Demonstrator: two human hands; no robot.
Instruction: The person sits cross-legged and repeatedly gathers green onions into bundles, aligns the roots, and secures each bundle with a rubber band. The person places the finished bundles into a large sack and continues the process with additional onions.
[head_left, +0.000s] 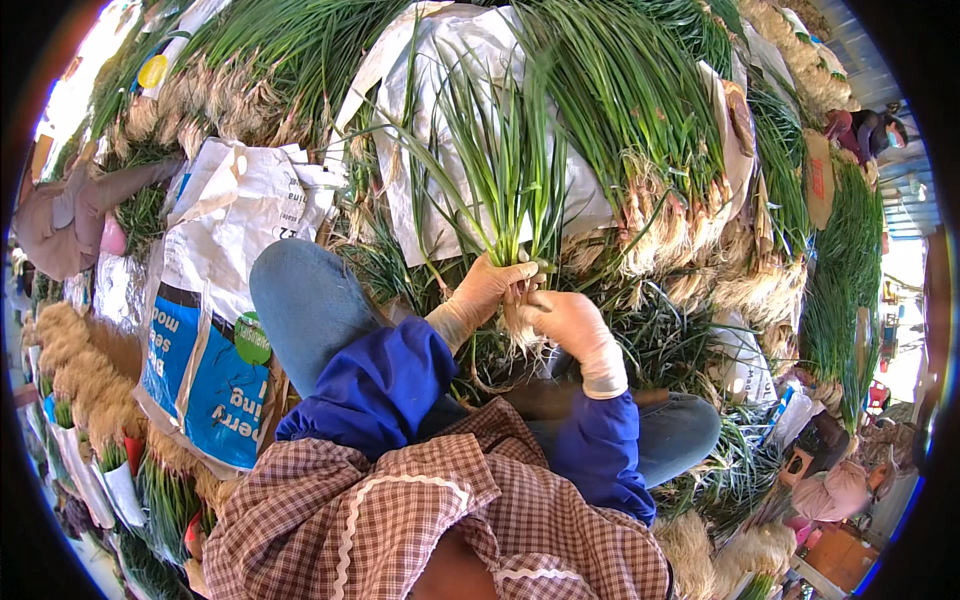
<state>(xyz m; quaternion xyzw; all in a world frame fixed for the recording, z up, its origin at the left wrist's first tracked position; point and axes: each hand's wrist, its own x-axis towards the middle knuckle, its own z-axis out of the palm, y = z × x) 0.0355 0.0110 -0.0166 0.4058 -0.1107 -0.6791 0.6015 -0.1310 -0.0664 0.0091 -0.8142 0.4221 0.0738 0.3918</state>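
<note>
My left hand (484, 289), in a pale thin glove, grips a bundle of scallion-like plants (506, 187) around the lower stalks. The green leaves fan out away from me over a white plastic sack (457, 67). Pale stringy roots (521, 337) hang below the hand, towards my lap. My right hand (574, 326), also gloved, has its fingers curled in at the root end, just right of the left hand. Its fingertips are partly hidden among the roots. Loose green leaves (652, 337) lie beneath and right of the hands.
Piled scallion-like plants with roots (675, 202) lie at the right, and more (247, 90) at the upper left. A printed blue and white sack (217, 300) lies beside my left knee (307, 307). Other people (64, 217) sit at the left and right (836, 491).
</note>
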